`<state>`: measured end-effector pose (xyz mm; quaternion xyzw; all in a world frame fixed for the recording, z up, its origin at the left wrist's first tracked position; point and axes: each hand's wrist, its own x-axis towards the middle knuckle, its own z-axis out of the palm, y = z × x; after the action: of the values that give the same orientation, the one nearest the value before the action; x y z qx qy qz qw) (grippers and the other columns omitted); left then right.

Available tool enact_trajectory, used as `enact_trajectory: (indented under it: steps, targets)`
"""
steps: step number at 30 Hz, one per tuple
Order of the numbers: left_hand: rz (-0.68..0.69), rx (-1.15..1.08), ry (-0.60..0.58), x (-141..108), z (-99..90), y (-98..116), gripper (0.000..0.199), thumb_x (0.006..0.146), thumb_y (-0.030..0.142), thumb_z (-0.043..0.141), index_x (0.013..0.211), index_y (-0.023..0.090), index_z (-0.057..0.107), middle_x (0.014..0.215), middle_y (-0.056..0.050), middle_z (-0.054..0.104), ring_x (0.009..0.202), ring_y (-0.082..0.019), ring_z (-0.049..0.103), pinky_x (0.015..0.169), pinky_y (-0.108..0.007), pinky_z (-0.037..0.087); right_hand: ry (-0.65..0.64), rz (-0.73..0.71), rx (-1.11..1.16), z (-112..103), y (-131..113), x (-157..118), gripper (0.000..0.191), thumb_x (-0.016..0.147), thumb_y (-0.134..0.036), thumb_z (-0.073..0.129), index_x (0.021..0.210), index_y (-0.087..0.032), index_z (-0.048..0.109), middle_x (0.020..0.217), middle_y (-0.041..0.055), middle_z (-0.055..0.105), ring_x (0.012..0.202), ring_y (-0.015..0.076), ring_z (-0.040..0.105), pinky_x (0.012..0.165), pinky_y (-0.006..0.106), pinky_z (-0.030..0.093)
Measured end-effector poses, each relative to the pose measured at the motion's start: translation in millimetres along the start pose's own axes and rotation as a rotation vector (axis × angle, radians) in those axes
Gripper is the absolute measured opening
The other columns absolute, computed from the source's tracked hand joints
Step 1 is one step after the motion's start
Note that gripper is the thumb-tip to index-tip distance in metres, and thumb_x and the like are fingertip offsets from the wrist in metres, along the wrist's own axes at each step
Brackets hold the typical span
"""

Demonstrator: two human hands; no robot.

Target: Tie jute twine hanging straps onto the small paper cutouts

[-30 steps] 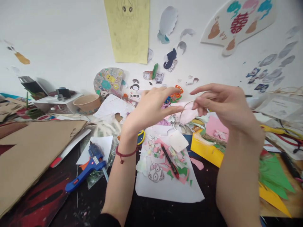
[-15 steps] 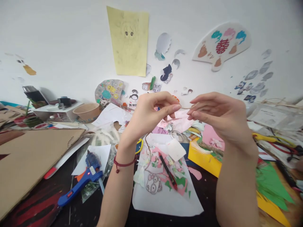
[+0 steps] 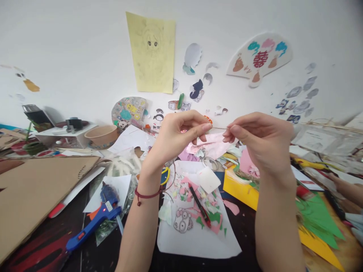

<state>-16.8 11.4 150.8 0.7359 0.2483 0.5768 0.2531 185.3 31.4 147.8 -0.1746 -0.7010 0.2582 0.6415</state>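
Note:
A thin brown cord (image 3: 218, 127) runs between my two raised hands. My left hand (image 3: 185, 132) pinches it between thumb and forefinger, and a loose length hangs behind my left wrist. On the other side my right hand (image 3: 255, 136) is closed on the cord with thumb against fingertips. Below them lies a white sheet (image 3: 198, 243) with pink and green paper scraps, a red-and-black pen (image 3: 200, 206) and a cut-out cartoon drawing (image 3: 183, 220).
A blue glue gun (image 3: 95, 226) with a red light lies at the left, beside brown cardboard (image 3: 42, 192). Yellow-handled scissors (image 3: 165, 176) sit behind my left wrist. Green paper (image 3: 321, 217) lies at the right, where another person's arm (image 3: 347, 190) shows.
My right thumb and fingers have closed on the cord. The hanging length has swung left towards my left wrist. Another person's arm has appeared at the right edge, and the view has shifted slightly.

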Motion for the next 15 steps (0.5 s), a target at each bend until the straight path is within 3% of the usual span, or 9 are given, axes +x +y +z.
enact_trajectory:
  steps: [8, 12, 15]
  targets:
    - [-0.090, 0.155, -0.256, -0.2, -7.8, -11.7, 0.026, 0.089, 0.041, 0.072, 0.087, 0.016, 0.070, 0.062, -0.001, 0.069, 0.054, -0.008, 0.062, 0.051, -0.019, 0.048, 0.377, -0.113, 0.029, -11.0, 13.8, 13.3, 0.009, 0.076, -0.016, 0.081, 0.074, -0.019, 0.074, 0.064, 0.0011, 0.069, 0.055, 0.0156, 0.063, 0.058, 0.035, 0.054]
    - [-0.171, 0.167, -0.432, -0.1, -13.5, -13.1, 0.029, 0.094, 0.040, 0.064, 0.080, 0.015, 0.070, 0.067, -0.003, 0.072, 0.059, -0.009, 0.066, 0.054, -0.018, 0.050, 0.569, -0.134, 0.012, -31.2, 28.6, 22.1, 0.010, 0.073, -0.013, 0.081, 0.074, -0.015, 0.072, 0.063, 0.0032, 0.068, 0.055, 0.0154, 0.064, 0.058, 0.033, 0.053]
    - [-0.176, 0.167, -0.468, 0.0, -14.6, -11.7, 0.032, 0.097, 0.037, 0.060, 0.076, 0.015, 0.070, 0.067, -0.003, 0.072, 0.060, -0.008, 0.066, 0.058, -0.018, 0.052, 0.698, -0.151, 0.040, -53.0, 40.7, 26.0, 0.011, 0.074, -0.008, 0.079, 0.073, -0.015, 0.071, 0.062, 0.0020, 0.065, 0.056, 0.0144, 0.064, 0.057, 0.030, 0.052]
